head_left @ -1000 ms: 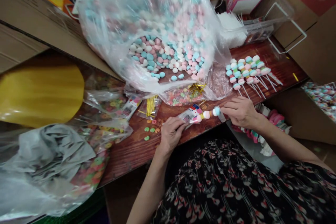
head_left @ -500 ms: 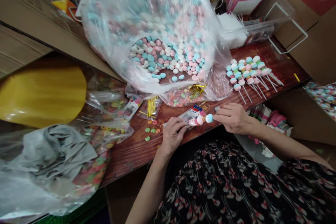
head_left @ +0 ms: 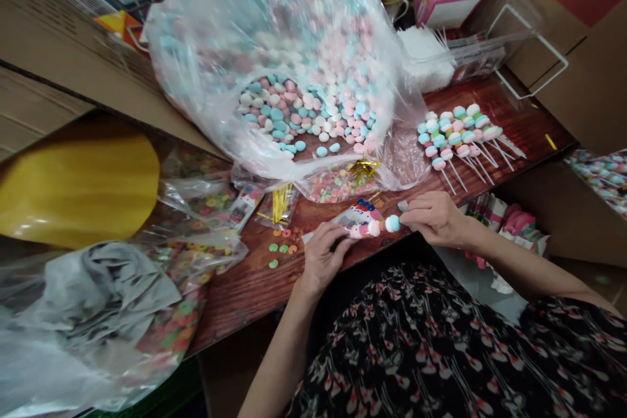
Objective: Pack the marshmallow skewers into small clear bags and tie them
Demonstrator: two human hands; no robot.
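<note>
Near the table's front edge my left hand [head_left: 327, 253] pinches the end of a clear printed plastic bag [head_left: 356, 214]. A marshmallow skewer [head_left: 375, 228] in pink, white, orange and blue lies level between my hands. Its pink end, by my left fingers, appears to be inside the bag, though I cannot tell how far. My right hand [head_left: 434, 219] is closed at the blue end, where the stick would be; my fingers hide it. A small grey piece [head_left: 402, 206] shows beside my right fingertips.
Behind my hands sits a large open bag [head_left: 235, 124] of pastel marshmallows. Finished skewers [head_left: 458, 134] lie to the right, near a clear bin [head_left: 514, 39]. Several gummy rings [head_left: 273, 247] and a packet of gold ties [head_left: 281, 204] are left of centre. A grey cloth [head_left: 108, 294] rests at far left.
The view has shifted slightly, so the table things sit a little further left. Both hands keep their hold, and the skewer has moved a little to the right against the table.
</note>
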